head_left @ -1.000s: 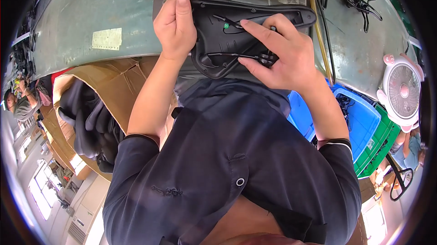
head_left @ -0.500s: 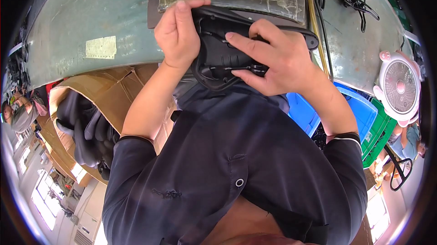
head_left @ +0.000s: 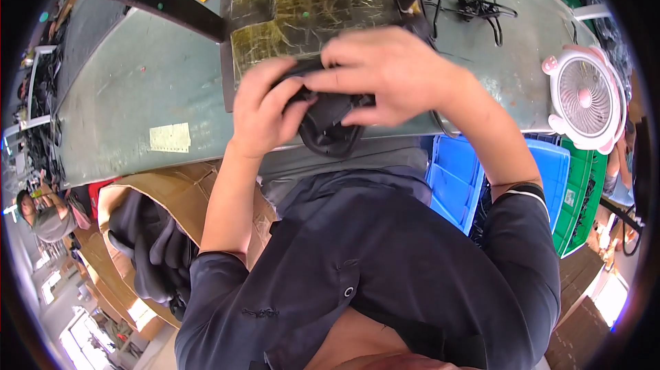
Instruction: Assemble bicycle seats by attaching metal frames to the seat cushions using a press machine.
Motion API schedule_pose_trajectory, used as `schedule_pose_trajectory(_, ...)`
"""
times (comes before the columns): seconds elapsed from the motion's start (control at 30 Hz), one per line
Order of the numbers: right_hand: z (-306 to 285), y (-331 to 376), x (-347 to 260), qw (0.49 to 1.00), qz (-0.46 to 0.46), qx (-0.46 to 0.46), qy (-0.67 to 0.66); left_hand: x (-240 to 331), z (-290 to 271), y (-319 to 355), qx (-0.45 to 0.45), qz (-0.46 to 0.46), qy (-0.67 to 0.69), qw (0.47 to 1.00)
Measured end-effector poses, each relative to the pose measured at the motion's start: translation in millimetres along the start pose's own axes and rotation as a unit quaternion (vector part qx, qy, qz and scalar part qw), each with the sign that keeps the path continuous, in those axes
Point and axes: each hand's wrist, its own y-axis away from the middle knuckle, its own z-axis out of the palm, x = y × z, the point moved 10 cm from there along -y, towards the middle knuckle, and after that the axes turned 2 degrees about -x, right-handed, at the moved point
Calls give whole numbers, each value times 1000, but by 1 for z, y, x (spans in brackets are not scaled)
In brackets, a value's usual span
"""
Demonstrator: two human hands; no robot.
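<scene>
The soft padded piece you hold is black all over, and it sits before a glossy sheet mottled in olive and yellow-green with pale glints. Your long worktable is a dull grey-green bearing a pale yellow paper label, and black cables lie on it. Beside you stand a white round fan with pink trim, bright blue plastic bins, a green crate and a brown cardboard box of black fabric.

Both hands around black pouch
</scene>
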Motion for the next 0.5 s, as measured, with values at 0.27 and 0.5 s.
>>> schedule_pose_trajectory(0.27, 7, 37, 53, 901, 403, 160, -6, -17, 14, -17, 65, -215, -177, 958)
schedule_pose_trajectory(0.5, 16, 26, 70, 879, 336, 301, 154, -49, 25, -41, 68, -163, -131, 976)
